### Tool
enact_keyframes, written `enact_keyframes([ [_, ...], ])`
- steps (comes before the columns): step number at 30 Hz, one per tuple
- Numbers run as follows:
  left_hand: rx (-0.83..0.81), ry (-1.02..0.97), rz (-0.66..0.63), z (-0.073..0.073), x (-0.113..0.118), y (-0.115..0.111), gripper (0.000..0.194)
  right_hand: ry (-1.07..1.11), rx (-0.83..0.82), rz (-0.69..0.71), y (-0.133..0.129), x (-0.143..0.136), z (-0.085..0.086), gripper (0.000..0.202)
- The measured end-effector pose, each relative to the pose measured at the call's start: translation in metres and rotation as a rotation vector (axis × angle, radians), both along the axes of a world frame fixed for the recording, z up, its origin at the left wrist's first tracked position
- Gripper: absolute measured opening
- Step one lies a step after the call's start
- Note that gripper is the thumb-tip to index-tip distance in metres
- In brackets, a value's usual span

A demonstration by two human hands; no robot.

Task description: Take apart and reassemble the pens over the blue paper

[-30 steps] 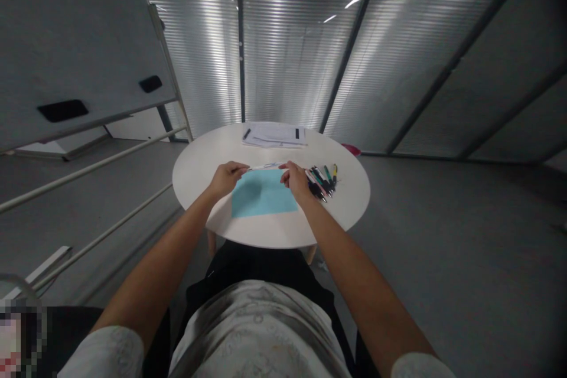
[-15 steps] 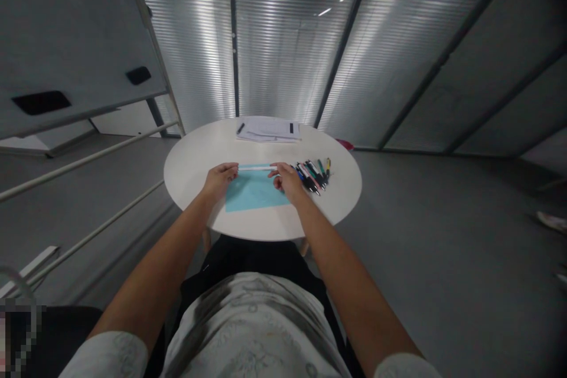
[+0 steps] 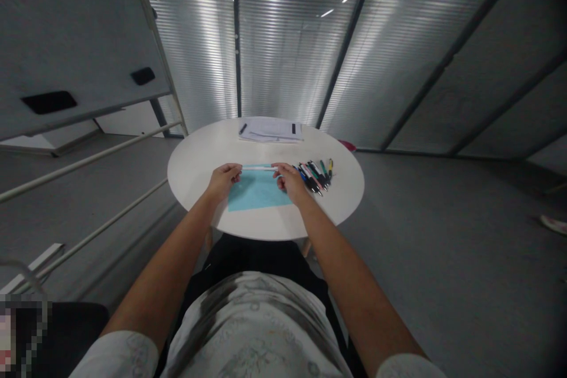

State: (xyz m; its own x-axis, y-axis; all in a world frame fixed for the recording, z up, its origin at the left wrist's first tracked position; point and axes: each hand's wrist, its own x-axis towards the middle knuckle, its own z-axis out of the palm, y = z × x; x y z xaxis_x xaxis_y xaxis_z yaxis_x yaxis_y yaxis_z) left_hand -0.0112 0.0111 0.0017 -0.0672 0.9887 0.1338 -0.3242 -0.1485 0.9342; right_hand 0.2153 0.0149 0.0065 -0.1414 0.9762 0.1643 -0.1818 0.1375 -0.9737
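Observation:
A light blue sheet [image 3: 257,192] lies on the round white table [image 3: 195,159], near its middle. Over the sheet's far edge stretches a thin white strip [image 3: 259,168], too small to identify. My left hand [image 3: 224,180] pinches the strip's left end, and my right hand [image 3: 289,182] has its fingers closed on the right end. Several pens and markers [image 3: 316,174] lie in a loose pile just right of my right hand.
White papers [image 3: 270,129] with dark marks lie at the table's far edge. A whiteboard [image 3: 80,29] on a metal frame stands at the left. Behind the table are windows with blinds [image 3: 283,41]. A shoe [image 3: 553,224] shows at the far right.
The whole view has shifted slightly, so the table and hands appear a little further right. Both hands keep hold of the white strip, with little visible movement.

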Motion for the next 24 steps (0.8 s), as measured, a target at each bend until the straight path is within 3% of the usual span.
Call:
enact_keyframes([
  [7,0.016,-0.013,-0.056,0.0005,-0.0010,-0.0017,0.032,0.087,-0.035,-0.024,0.0050,-0.0013,-0.0033,0.035],
  [24,-0.014,-0.027,-0.030,0.0013,-0.0010,-0.0020,0.030,0.093,-0.074,0.001,0.0016,0.0005,0.0011,0.032],
])
